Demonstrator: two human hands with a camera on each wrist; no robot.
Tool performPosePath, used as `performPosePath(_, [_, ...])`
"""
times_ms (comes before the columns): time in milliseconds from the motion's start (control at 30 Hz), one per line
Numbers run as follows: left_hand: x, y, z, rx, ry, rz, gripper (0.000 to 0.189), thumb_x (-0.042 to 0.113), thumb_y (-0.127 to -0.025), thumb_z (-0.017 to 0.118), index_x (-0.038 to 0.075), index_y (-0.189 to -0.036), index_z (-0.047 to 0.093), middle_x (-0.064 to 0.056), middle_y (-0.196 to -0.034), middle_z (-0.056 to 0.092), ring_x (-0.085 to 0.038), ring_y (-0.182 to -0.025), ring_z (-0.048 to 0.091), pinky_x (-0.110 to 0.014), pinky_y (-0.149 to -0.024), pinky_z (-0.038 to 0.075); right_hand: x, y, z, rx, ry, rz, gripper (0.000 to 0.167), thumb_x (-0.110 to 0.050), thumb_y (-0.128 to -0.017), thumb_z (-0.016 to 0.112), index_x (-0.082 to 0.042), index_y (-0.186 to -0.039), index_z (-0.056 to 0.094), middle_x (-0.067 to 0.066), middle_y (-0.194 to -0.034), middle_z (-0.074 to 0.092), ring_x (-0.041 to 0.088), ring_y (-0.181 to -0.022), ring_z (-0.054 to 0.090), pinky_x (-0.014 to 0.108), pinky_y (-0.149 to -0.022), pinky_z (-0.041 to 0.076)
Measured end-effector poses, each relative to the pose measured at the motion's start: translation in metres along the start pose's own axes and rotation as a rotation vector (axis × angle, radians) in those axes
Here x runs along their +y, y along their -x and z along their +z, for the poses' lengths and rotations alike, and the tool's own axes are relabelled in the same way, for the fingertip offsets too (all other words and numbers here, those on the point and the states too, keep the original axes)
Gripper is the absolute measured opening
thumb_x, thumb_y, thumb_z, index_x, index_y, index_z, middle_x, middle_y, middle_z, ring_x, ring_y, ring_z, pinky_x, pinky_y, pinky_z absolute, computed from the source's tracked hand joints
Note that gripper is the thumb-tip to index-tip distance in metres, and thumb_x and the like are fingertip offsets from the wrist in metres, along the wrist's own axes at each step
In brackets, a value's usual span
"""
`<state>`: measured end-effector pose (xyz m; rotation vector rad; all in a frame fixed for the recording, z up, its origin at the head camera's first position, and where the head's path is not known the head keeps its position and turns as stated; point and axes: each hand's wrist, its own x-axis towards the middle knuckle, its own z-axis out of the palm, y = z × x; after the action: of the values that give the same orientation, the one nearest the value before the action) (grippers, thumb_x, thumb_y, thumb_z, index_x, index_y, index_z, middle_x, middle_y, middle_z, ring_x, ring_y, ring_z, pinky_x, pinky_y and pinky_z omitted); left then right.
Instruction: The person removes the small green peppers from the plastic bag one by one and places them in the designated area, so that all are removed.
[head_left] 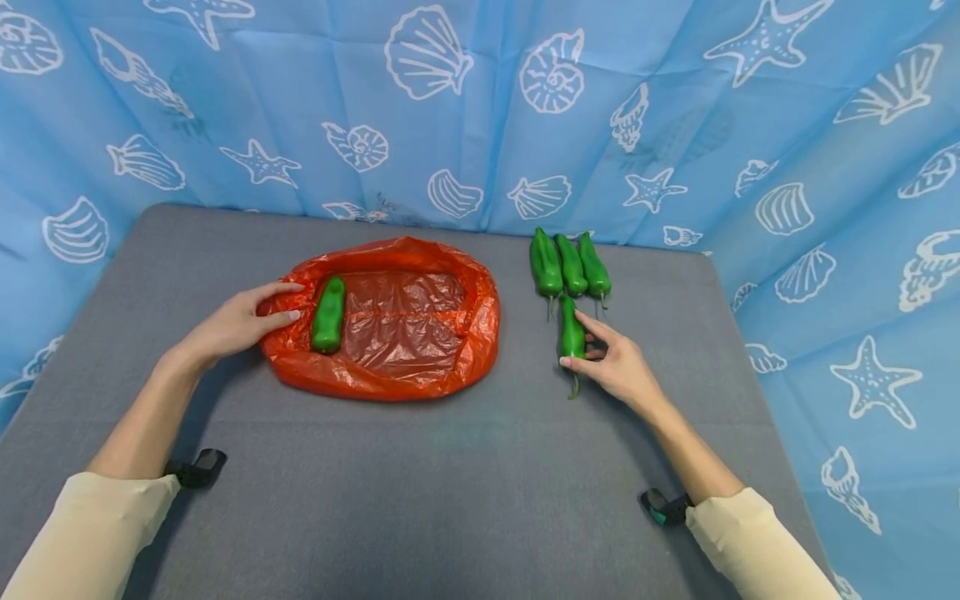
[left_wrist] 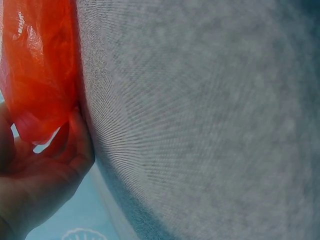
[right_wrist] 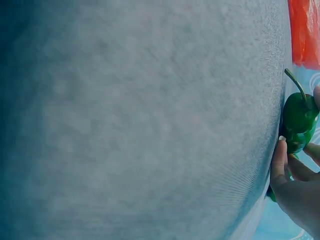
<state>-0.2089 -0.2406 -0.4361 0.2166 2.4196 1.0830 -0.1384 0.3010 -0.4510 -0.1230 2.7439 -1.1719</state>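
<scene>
A red plastic bag [head_left: 382, 387] lies spread open on the table, with one long green pepper [head_left: 328, 317] inside at its left end. My left hand [head_left: 236, 323] grips the bag's left rim; in the left wrist view that hand [left_wrist: 45, 170] has its thumb and fingers about the red plastic [left_wrist: 40, 65]. To the right of the bag, my right hand [head_left: 618, 362] holds another green pepper [head_left: 572, 333] between thumb and fingers, its stem toward me. The right wrist view shows this pepper [right_wrist: 299, 117] close to the tabletop, fingers of the hand [right_wrist: 300, 195] around it.
Three more green peppers [head_left: 572, 265] lie side by side just beyond the held one, near the table's back edge. The grey table [head_left: 450, 500] meets a blue curtain [head_left: 480, 108] with white shells and starfish behind and at the sides.
</scene>
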Motion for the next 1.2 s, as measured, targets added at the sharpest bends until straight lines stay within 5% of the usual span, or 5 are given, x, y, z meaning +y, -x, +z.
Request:
performPosePath(367, [0.002,-0.001,0.001,-0.004,-0.019,0.001,0.072,0.049,-0.101,0.052,0.009,-0.156,0.029,-0.031,-0.159,0.016,-0.052,-0.143,0.018,-0.069,-0.109,0.023,0.000,-0.004,-0.001,0.000,-0.016,-0.023,0.081,-0.023,-0.087,0.080,-0.012,-0.154,0.037,0.018,-0.153,0.039,0.037,-0.117,0.058,0.048,-0.091,0.053])
performPosePath(800, [0.001,0.001,0.001,-0.005,-0.022,-0.013,0.071,0.048,-0.102,0.051,0.009,-0.156,0.029,-0.031,-0.159,0.014,-0.053,-0.143,0.018,-0.070,-0.109,0.023,-0.001,-0.005,-0.002,0.097,-0.113,-0.154,0.071,-0.009,-0.085,0.080,-0.009,-0.148,0.047,0.014,-0.146,0.046,0.036,-0.119,0.055,0.047,-0.088,0.054])
performPosePath(1200, [0.000,0.000,0.001,0.002,-0.016,-0.005,0.070,0.048,-0.102,0.051,0.010,-0.156,0.029,-0.031,-0.160,0.014,-0.052,-0.143,0.018,-0.069,-0.109,0.023,-0.057,0.006,-0.007,0.192,-0.157,-0.319,0.057,0.005,-0.081,0.078,0.002,-0.134,0.058,0.024,-0.131,0.056,0.045,-0.105,0.059,0.054,-0.078,0.053])
